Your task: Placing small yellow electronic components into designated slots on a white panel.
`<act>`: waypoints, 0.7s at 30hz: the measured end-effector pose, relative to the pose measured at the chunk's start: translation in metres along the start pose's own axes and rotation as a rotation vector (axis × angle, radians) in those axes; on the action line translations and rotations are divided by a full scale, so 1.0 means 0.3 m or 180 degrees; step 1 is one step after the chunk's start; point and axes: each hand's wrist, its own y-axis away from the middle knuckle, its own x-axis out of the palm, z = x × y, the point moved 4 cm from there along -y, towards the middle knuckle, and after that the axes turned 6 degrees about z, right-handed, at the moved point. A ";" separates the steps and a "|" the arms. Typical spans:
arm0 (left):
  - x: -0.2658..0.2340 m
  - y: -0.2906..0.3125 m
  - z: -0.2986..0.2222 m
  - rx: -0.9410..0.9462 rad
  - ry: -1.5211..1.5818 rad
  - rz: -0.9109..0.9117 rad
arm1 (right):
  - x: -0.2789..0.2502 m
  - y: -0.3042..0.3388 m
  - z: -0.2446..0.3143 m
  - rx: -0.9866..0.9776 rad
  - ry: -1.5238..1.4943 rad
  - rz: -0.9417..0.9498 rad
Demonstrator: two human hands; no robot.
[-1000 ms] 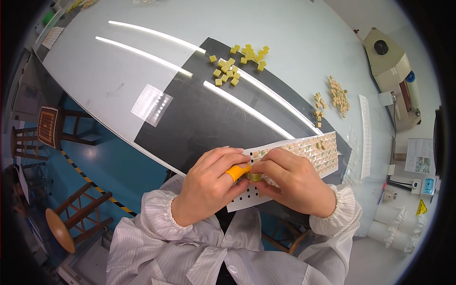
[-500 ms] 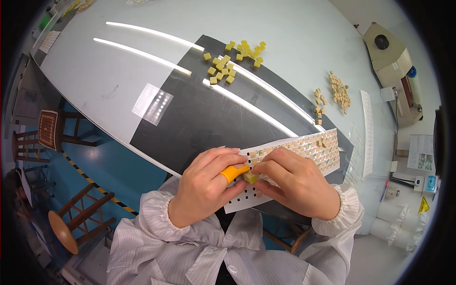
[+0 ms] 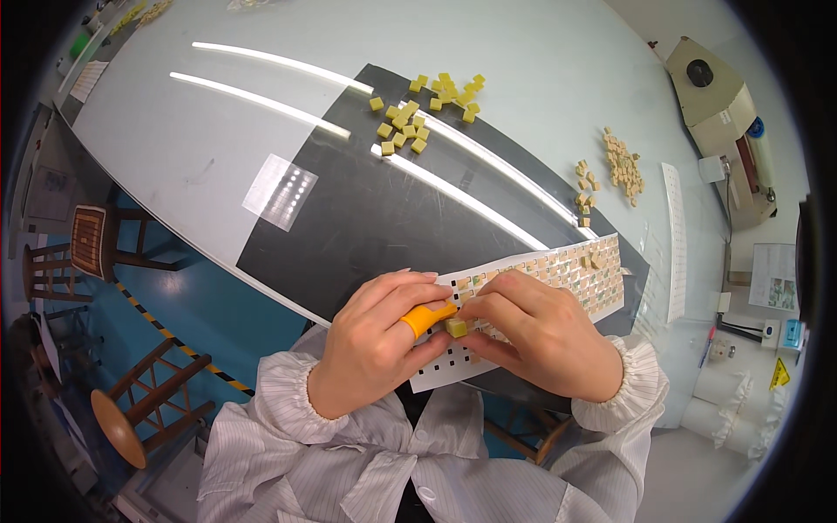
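Between its thumb and index finger, my left hand (image 3: 370, 340) grips a small yellow-green cube (image 3: 457, 328). An orange finger sleeve (image 3: 421, 321) covers that index finger. Close against the cube's right side, my right hand (image 3: 545, 340) is closed in a pinch, and what its fingertips hold is hidden. Both hands are over a white sheet (image 3: 425, 381) printed with rows of small black squares. Many small beige pieces (image 3: 562, 272) stand in rows on the sheet's right part, some with greenish marks.
Loose yellow-green cubes (image 3: 410, 131) lie beyond the sheet on a dark mat (image 3: 323, 235). Small beige cubes (image 3: 624, 170) are heaped at the right. A clear sheet with pale dots (image 3: 281, 192) lies at left. A beige machine (image 3: 711, 105) stands at the far right.
The yellow-green cube has turned slightly and shifted a little left between my fingers. Both hands stay in nearly the same place.
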 end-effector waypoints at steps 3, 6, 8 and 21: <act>-0.009 -0.003 -0.003 -0.0129 0.0088 -0.0018 | -0.031 0.005 -0.013 0.0061 -0.0043 -0.0053; -0.017 -0.003 0.004 -0.0230 0.0337 -0.0058 | -0.056 0.022 -0.046 0.0309 -0.0182 -0.0119; -0.019 0.002 0.006 -0.0202 0.0321 -0.0060 | -0.056 0.031 -0.077 0.0582 -0.0332 -0.0225; -0.008 0.001 0.005 -0.0163 0.0296 -0.0112 | 0.055 0.020 -0.099 0.0924 -0.0778 -0.0964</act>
